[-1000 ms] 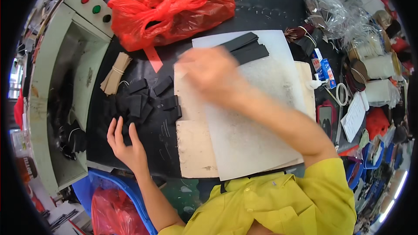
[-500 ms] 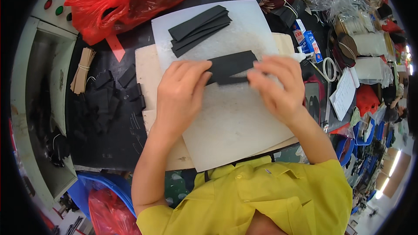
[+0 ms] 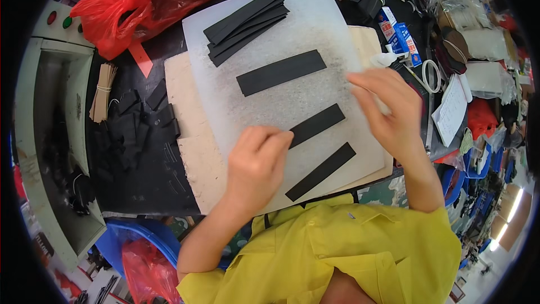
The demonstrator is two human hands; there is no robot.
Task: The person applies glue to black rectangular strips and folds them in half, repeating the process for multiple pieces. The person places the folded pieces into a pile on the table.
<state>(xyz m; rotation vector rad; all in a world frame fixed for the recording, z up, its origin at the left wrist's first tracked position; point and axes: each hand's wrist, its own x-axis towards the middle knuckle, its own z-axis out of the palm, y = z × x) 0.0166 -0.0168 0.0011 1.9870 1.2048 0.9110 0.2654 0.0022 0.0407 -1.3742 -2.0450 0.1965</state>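
Note:
My left hand [image 3: 256,160] is closed with its fingertips at the left end of a flat black strip [image 3: 319,125] on the pale translucent sheet [image 3: 261,108]. Below that strip, a narrower black strip [image 3: 322,171] lies slanted near my shirt. Farther up, a wider black strip [image 3: 281,72] lies by itself. At the sheet's far end is a fanned stack of black strips [image 3: 246,27]. My right hand [image 3: 389,110] is raised over the sheet's right side, thumb and fingers slightly apart, nothing visible between them. Just beyond it lies a white nozzle bottle [image 3: 387,58].
Small black pieces [image 3: 128,129] and a tied tan bundle [image 3: 103,93] lie at left. A red plastic bag [image 3: 146,0] sits far left; blue-and-white boxes [image 3: 400,36], a white ring [image 3: 431,76] and a written paper [image 3: 451,110] are at right. A blue bin [image 3: 138,231] stands below the table edge.
The black strips that were together between my hands now lie apart on the sheet. My left hand has come nearer and slightly right; my right hand has moved right, away from the strips.

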